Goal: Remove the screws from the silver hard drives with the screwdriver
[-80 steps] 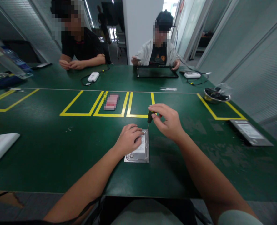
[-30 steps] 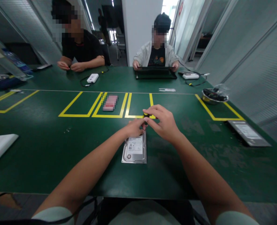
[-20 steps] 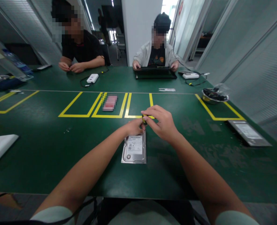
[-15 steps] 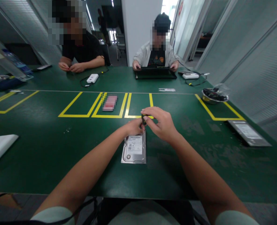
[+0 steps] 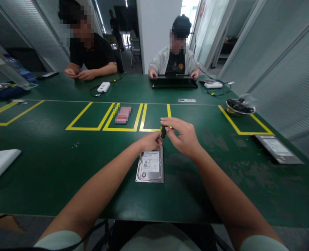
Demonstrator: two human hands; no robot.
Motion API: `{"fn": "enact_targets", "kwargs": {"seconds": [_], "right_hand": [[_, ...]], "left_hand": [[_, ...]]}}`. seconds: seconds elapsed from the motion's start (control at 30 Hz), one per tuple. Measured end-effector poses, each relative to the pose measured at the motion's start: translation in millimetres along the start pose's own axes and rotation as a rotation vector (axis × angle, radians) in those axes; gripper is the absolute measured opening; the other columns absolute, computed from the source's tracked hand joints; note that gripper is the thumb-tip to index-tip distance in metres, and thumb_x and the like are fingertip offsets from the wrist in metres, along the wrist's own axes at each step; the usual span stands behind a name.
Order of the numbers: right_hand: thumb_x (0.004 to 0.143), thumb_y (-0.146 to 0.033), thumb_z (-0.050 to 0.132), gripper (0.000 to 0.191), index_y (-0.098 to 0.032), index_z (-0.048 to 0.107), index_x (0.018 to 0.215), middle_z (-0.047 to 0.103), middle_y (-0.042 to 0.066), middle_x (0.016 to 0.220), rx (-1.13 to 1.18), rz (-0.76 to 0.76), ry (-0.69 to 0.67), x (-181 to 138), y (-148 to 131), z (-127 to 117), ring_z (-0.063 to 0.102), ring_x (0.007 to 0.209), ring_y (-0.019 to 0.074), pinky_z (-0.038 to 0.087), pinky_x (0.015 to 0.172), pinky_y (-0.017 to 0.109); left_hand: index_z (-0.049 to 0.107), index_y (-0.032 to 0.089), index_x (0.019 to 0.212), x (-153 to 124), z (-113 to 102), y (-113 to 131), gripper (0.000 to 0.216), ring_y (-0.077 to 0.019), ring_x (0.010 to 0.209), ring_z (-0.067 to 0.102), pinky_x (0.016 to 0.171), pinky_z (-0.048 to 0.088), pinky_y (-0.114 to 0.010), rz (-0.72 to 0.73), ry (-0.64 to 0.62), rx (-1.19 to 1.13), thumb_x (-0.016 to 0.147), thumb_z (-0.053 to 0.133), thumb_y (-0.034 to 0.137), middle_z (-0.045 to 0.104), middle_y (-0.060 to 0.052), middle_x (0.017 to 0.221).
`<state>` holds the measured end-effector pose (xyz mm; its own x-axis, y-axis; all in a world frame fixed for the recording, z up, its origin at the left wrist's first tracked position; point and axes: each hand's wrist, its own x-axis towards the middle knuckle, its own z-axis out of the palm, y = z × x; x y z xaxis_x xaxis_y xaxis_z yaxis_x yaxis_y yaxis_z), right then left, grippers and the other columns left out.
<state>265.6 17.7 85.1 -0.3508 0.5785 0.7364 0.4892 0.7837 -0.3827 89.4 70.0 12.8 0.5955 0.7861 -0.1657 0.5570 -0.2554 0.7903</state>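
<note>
Here the hard drive (image 5: 150,166) lies flat on the green counter (image 5: 52,164), dead centre and just in front of the person, its white label facing up; the print on that label is too small to read. A second drive (image 5: 278,149) lies at about three o'clock from it, well apart, and its label is unreadable too.

The right hand (image 5: 183,136) is closed round a small screwdriver (image 5: 163,131) with a black and yellow handle, thumb and fingers pinching it upright just beyond the drive's far right corner. The left hand (image 5: 149,141) is curled, its fingertips touching the lower part of the screwdriver and resting at the drive's far edge. I cannot tell whether the tip sits in a screw, since the fingers hide it.

At twelve o'clock, beyond the hands, yellow tape boxes (image 5: 118,118) mark the counter, and a pink, blurred-out item (image 5: 123,114) lies in one of them. At two o'clock a metal bowl (image 5: 239,106) holds dark bits. At nine o'clock a white flat pad (image 5: 0,165) sits by the counter's edge.

Across the counter two other people sit: one, at eleven o'clock, with hands together near a white box (image 5: 103,86) on a cable, the other, at twelve, with hands on a black tray (image 5: 173,82).
</note>
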Motion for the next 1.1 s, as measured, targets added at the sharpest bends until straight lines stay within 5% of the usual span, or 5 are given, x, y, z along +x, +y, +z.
{"fn": "enact_targets", "kwargs": {"seconds": [0.27, 0.47, 0.67, 1.1], "right_hand": [[0.083, -0.021, 0.067, 0.008, -0.018, 0.069, 0.09, 0.067, 0.004, 0.086, -0.052, 0.025, 0.052, 1.1, 0.3, 0.6, 0.063, 0.081, 0.0167, 0.055, 0.071, 0.032], [0.088, -0.015, 0.056, 0.015, -0.018, 0.067, 0.097, 0.072, 0.008, 0.108, 0.015, -0.008, 0.059, 0.5, -1.8, -0.7, 0.067, 0.101, 0.0185, 0.054, 0.087, 0.034], [0.084, -0.025, 0.066, 0.008, -0.019, 0.068, 0.089, 0.062, 0.003, 0.083, -0.057, 0.048, 0.096, -1.2, 0.7, 4.7, 0.06, 0.077, 0.0155, 0.052, 0.069, 0.031], [0.086, -0.021, 0.061, 0.014, -0.019, 0.066, 0.099, 0.067, 0.004, 0.09, -0.067, 0.011, 0.063, -1.6, 2.8, 4.9, 0.061, 0.08, 0.0157, 0.047, 0.067, 0.029]], "left_hand": [[0.052, 0.016, 0.085, -2.7, -0.7, 5.7, 0.024, -0.015, 0.068, 0.058, 0.061, 0.043, -0.026, -0.009, 0.005, -0.016, 0.064, 0.06, 0.007, 0.06, 0.001, 0.076], [0.051, 0.016, 0.083, -1.3, 0.1, 5.3, 0.024, -0.0138, 0.066, 0.057, 0.06, 0.042, -0.025, -0.014, 0.003, -0.038, 0.064, 0.059, 0.006, 0.059, 0.002, 0.073], [0.05, 0.017, 0.081, -2.9, -0.7, 8.0, 0.024, -0.0139, 0.067, 0.056, 0.061, 0.042, -0.025, 0.005, 0.008, -0.041, 0.064, 0.06, 0.005, 0.058, 0.002, 0.072], [0.049, 0.017, 0.086, -2.6, 1.2, 4.5, 0.027, -0.0135, 0.066, 0.058, 0.06, 0.043, -0.024, -0.022, 0.011, -0.06, 0.064, 0.058, 0.005, 0.059, 0.002, 0.074]]}}
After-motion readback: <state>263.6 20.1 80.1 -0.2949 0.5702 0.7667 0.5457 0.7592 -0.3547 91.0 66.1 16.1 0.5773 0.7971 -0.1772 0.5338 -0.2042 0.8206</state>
